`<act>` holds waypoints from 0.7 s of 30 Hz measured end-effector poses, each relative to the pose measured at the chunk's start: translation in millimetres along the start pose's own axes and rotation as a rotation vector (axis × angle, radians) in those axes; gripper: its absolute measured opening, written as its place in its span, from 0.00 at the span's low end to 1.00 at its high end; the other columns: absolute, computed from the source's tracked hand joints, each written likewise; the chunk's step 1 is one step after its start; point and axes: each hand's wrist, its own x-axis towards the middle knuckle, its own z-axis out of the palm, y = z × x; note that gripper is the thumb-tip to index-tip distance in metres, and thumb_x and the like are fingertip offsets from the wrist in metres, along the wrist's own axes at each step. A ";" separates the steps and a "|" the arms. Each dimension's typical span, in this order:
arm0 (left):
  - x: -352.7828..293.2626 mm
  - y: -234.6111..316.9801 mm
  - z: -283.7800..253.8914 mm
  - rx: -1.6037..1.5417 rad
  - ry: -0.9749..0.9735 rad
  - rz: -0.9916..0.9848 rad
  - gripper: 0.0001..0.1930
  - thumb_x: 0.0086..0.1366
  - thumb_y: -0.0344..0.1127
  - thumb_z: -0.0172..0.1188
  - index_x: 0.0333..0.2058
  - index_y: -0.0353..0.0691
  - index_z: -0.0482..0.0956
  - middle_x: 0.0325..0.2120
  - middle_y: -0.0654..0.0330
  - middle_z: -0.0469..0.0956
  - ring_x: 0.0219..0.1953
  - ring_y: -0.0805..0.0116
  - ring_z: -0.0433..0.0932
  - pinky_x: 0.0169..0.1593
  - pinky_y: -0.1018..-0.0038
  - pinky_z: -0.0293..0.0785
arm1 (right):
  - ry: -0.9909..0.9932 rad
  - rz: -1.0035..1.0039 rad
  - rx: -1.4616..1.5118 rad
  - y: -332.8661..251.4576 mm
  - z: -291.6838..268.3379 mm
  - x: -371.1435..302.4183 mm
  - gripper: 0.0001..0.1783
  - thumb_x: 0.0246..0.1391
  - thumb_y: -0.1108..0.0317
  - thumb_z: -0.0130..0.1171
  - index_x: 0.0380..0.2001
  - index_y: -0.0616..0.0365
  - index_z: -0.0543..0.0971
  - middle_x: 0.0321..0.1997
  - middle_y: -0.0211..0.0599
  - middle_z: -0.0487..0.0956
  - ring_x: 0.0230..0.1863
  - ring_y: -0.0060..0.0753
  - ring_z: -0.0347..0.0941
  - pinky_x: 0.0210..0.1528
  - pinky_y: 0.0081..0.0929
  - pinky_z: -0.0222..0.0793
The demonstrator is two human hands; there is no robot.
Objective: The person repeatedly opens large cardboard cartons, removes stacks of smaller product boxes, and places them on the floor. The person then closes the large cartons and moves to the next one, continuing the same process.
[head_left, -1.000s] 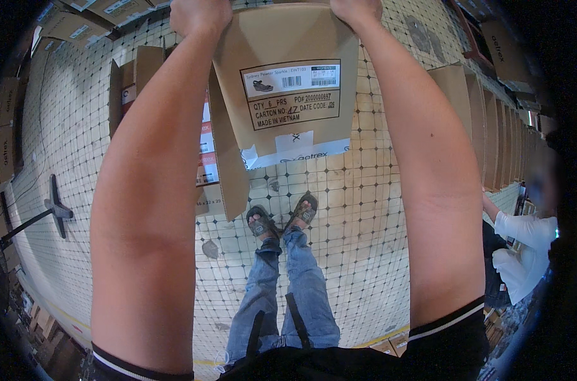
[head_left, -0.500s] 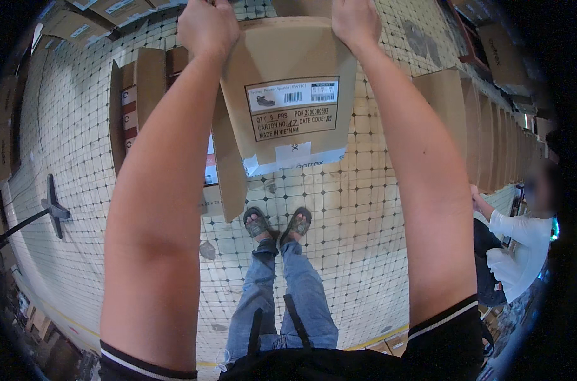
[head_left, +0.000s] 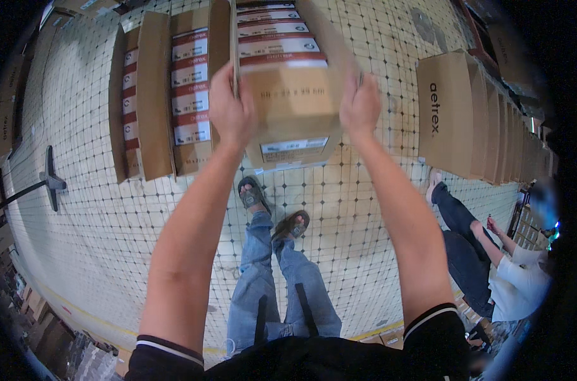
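In front of my feet is a brown cardboard carton, open at the top, its near side carrying a printed label. Several red-and-white shoeboxes are lined up inside it. My left hand is closed on the carton's raised left flap. On the other side, my right hand grips the right flap, which is blurred by motion. Both arms reach forward, and the carton lies between them.
Open cartons of shoeboxes stand close on the left. A row of brown cartons runs along the right, with a person in a white top sitting near it. A black stand foot rests on the tiled floor at left.
My hands have come nearer, from the carton's far edge to its side flaps. The carton has tipped back, showing shoeboxes inside. My feet have shifted, and the seated person's legs are now in view.
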 end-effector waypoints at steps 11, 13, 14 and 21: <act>-291.7 -83.9 -27.1 0.154 -0.618 -0.495 0.33 0.67 0.39 0.53 0.67 0.38 0.52 0.56 0.41 0.69 0.57 0.45 0.69 0.57 0.58 0.67 | -0.991 0.318 0.159 51.1 -12.9 -384.8 0.19 0.61 0.59 0.51 0.50 0.59 0.75 0.48 0.51 0.74 0.50 0.55 0.72 0.51 0.47 0.70; -264.9 -91.4 -2.6 0.194 -0.516 -0.503 0.32 0.67 0.39 0.53 0.66 0.37 0.53 0.53 0.40 0.71 0.55 0.42 0.71 0.55 0.56 0.68 | -1.010 0.277 0.168 43.3 6.9 -366.3 0.19 0.60 0.61 0.53 0.50 0.58 0.76 0.48 0.51 0.74 0.50 0.55 0.72 0.52 0.46 0.70; -252.7 -98.6 10.0 0.239 -0.477 -0.539 0.30 0.67 0.39 0.52 0.64 0.37 0.56 0.51 0.39 0.73 0.53 0.41 0.72 0.53 0.55 0.69 | -0.943 0.216 0.161 45.0 26.0 -353.4 0.19 0.59 0.62 0.54 0.50 0.58 0.75 0.49 0.51 0.74 0.51 0.55 0.71 0.51 0.46 0.70; -253.5 -143.6 19.8 0.330 -0.486 -0.705 0.17 0.69 0.41 0.49 0.54 0.45 0.69 0.37 0.42 0.80 0.43 0.38 0.77 0.47 0.52 0.71 | -0.620 -0.164 -0.164 80.8 147.3 -292.7 0.24 0.55 0.55 0.58 0.52 0.56 0.75 0.54 0.47 0.72 0.58 0.51 0.67 0.62 0.54 0.57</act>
